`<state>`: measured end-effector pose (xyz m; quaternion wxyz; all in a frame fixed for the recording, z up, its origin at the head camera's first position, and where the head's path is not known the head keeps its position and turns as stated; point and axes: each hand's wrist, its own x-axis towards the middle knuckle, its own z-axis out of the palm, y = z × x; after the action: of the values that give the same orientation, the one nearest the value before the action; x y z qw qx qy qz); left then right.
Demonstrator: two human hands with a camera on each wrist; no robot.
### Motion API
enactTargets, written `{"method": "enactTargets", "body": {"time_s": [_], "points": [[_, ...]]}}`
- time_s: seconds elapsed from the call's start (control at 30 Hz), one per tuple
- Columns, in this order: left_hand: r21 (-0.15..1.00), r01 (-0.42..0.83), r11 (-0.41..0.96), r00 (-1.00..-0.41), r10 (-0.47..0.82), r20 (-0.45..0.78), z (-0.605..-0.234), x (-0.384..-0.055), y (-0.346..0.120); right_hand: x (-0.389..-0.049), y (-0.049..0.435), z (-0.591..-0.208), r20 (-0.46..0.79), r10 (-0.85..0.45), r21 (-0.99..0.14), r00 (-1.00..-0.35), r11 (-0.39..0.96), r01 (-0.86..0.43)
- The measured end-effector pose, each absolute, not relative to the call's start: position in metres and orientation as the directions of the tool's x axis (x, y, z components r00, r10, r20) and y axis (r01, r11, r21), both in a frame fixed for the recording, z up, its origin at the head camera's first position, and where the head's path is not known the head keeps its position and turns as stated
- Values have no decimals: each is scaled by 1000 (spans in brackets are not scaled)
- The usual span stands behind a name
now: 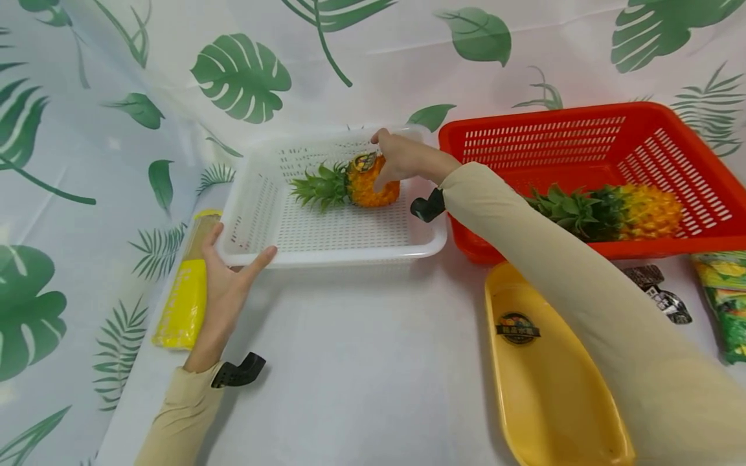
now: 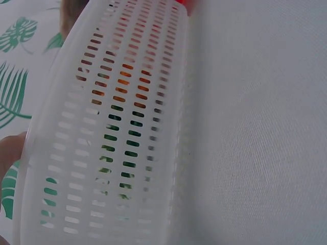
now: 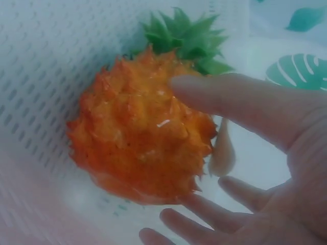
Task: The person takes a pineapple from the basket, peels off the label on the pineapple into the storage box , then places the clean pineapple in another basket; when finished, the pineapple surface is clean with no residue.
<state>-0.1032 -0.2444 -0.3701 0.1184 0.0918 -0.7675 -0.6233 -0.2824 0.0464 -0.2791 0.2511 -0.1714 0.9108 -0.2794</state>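
A pineapple (image 1: pixel 373 184) with an orange body and green crown lies on its side in the white basket (image 1: pixel 344 255); its body carries a dark round label. My right hand (image 1: pixel 405 158) is over the body end, and its thumb (image 3: pixel 225 94) overlaps the spiky skin (image 3: pixel 138 132) in the right wrist view. The other fingers are spread beside the fruit; contact is hard to tell. My left hand (image 1: pixel 227 285) rests against the basket's near left corner, thumb along the front rim, fingers straight. Through the slots in the left wrist view, orange and green show.
Right of the white basket stands a red basket (image 1: pixel 536 116) with another pineapple (image 1: pixel 649 210). A yellow tray (image 1: pixel 548 382) with a label lies in front, partly behind my right sleeve. A yellow packet (image 1: pixel 183 304) lies left, a green-yellow packet (image 1: pixel 725 291) far right, a black-and-white label (image 1: pixel 664 298) nearby.
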Motion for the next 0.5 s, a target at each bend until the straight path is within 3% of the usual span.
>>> {"method": "enactTargets", "body": {"time_s": [0.5], "points": [[978, 30, 206, -956, -281, 88, -373, -104, -244, -286, 47, -290, -371, -480, -490, -795, 829, -272]]}}
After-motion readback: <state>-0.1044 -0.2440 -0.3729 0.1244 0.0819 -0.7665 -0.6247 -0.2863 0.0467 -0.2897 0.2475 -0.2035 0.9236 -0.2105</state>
